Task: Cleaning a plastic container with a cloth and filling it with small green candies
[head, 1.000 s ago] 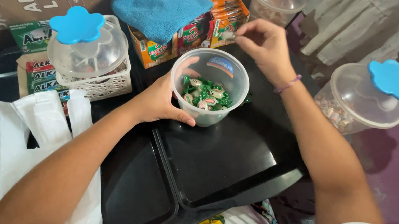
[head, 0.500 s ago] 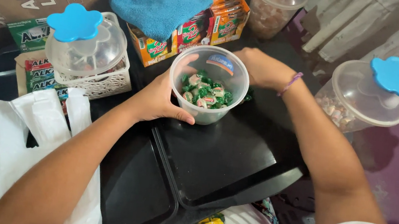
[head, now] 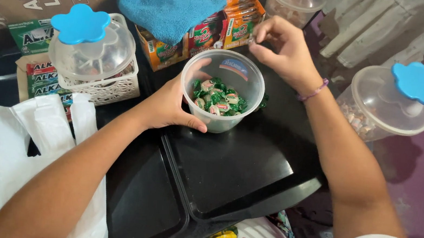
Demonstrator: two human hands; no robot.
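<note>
The clear plastic tub [head: 222, 92] of green-wrapped candies [head: 218, 99] stands where it stood half a second ago, on the far edge of the black tray [head: 226, 175] – but the right hand [head: 281, 49] has moved. Then it lay low behind the tub's far side; now it is lifted above the rim, wrist bent, thumb and fingertips pinched narrow on something too small to make out. The left hand [head: 173, 105] has not shifted: it wraps the tub's left wall, thumb along the base at the front, fingers curled round the back. Behind lie a blue cloth [head: 166, 9] and orange snack packets [head: 239, 16] – a blue-lidded jar [head: 391, 102] stands right.
</note>
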